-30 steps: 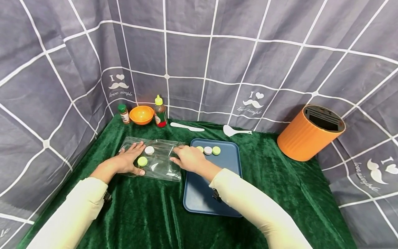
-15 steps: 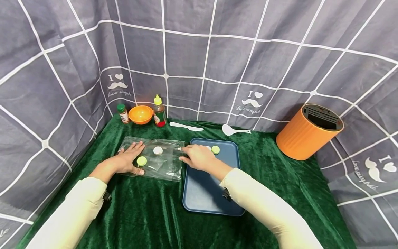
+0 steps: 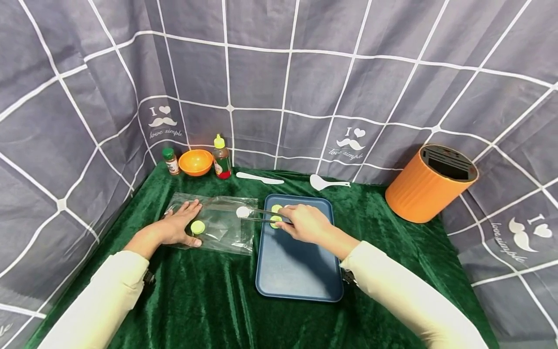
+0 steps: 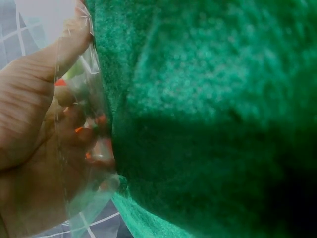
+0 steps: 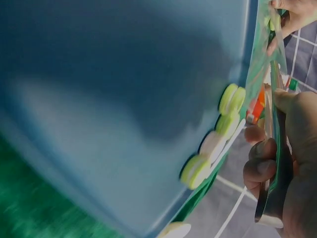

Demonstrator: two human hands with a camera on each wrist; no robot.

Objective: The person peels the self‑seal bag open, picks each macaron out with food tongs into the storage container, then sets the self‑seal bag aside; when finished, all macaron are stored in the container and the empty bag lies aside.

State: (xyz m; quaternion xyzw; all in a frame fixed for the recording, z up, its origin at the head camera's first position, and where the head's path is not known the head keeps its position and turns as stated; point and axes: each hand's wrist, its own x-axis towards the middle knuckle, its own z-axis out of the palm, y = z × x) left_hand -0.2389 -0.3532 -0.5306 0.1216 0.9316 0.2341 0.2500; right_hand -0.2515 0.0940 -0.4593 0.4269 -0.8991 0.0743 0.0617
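Note:
My left hand rests with fingers spread on a clear plastic bag, pressing it to the green cloth. A light green macaron shows in the bag, beside the left thumb. My right hand grips metal tongs, which point left across the blue tray's edge. At their tips is a white macaron, near the right end of the bag. On the tray, green macarons lie under the tongs; the right wrist view shows several in a row, including a pale macaron.
Along the back stand a green-capped spice jar, an orange bowl and a sauce bottle. A white knife and a white ladle lie right of them. An orange knife block stands at the back right.
My right hand has moved right, over the tray, drawing the white macaron rightward along the bag with the tongs. The left hand has stayed put on the bag.

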